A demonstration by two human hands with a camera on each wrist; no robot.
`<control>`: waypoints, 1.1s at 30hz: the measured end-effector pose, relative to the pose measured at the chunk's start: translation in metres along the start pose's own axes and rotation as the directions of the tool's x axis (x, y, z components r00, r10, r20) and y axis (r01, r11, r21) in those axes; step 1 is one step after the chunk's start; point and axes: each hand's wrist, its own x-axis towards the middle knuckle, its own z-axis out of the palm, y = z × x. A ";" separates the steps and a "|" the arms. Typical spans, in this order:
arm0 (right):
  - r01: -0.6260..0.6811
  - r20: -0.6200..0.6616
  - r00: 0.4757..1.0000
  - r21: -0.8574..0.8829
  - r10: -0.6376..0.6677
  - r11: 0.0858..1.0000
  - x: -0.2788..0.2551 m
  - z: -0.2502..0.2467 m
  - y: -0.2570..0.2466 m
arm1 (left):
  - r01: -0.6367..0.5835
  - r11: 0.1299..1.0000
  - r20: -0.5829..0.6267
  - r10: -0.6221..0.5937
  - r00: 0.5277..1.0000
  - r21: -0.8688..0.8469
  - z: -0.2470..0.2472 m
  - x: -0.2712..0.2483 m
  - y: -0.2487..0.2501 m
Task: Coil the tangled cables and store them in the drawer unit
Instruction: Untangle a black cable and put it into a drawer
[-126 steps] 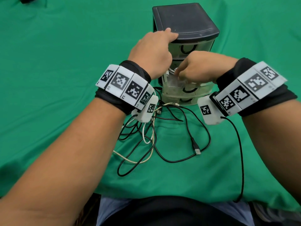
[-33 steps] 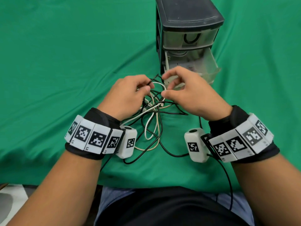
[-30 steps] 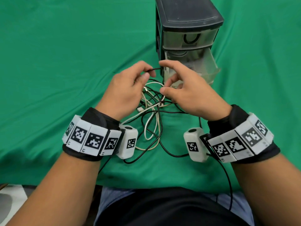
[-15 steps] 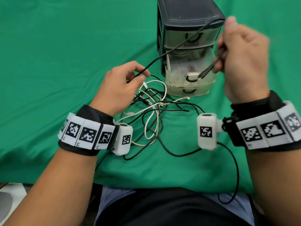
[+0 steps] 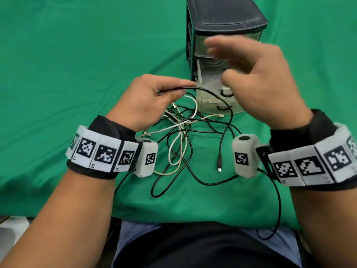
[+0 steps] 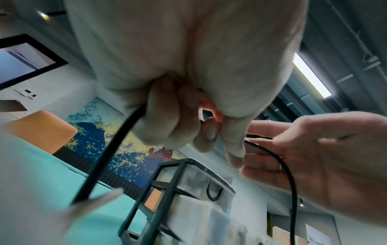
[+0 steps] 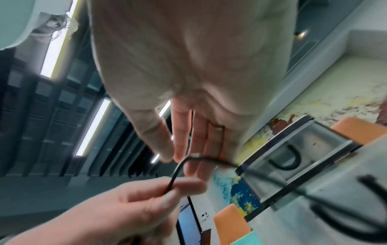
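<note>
The left hand [image 5: 148, 97] pinches a black cable [image 5: 216, 97] between thumb and fingers above the tangle [image 5: 179, 132] on the green worktop [image 5: 77, 55], while the right hand [image 5: 257, 82], fingers spread and blurred, hovers before the drawer unit [image 5: 222, 20].

Drawer unit [image 5: 224, 22] at the far middle of the cloth [image 5: 77, 55], tangled cables [image 5: 183, 132] just in front of it.

Left hand [image 5: 146, 101] left of the unit, pinching one cable [image 5: 212, 94] that arcs rightward past the pulled-out drawer [image 5: 208, 84] and down to a plug end [image 5: 219, 165] in front. Right hand [image 5: 257, 80] raised before the unit's front, above the tangle. Wrists nearest, either side of the heap.
</note>
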 end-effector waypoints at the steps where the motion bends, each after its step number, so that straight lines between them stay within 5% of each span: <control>1: 0.008 0.096 0.995 0.024 -0.011 1.000 -0.001 0.006 -0.005 | -0.016 1.000 0.002 0.016 1.000 -0.001 0.002 0.002 0.002; 3: -0.014 0.239 0.971 -0.056 0.027 0.998 -0.002 0.017 -0.011 | -0.043 0.999 -0.016 0.043 0.999 0.002 0.003 0.006 0.006; 6: -0.065 0.236 0.966 -0.178 0.107 0.982 0.000 0.022 -0.007 | -0.042 0.995 -0.089 0.050 0.995 0.087 0.001 0.008 0.008; 12: -0.004 -0.093 0.996 0.064 0.010 0.998 0.001 0.006 -0.009 | 0.124 0.991 -0.142 -0.117 0.983 0.040 -0.003 0.005 -0.005; 15: 0.178 -0.364 0.928 0.240 -0.082 0.954 0.005 -0.005 -0.010 | 0.185 0.982 -0.117 -0.180 0.977 0.036 -0.002 0.004 -0.012; 19: 0.239 -0.552 0.834 0.374 0.008 0.896 0.014 -0.021 -0.005 | 0.222 0.973 -0.057 -0.218 0.974 0.065 -0.002 0.004 -0.024; 26: -0.096 -0.352 0.922 0.192 0.160 0.977 0.011 -0.017 0.010 | 0.112 0.994 -0.096 -0.110 0.989 0.014 -0.006 0.008 -0.020; 33: 0.090 -0.250 0.967 0.127 -0.056 0.988 0.009 -0.008 -0.011 | 0.043 0.961 -0.027 -0.037 0.999 0.274 -0.011 0.010 0.003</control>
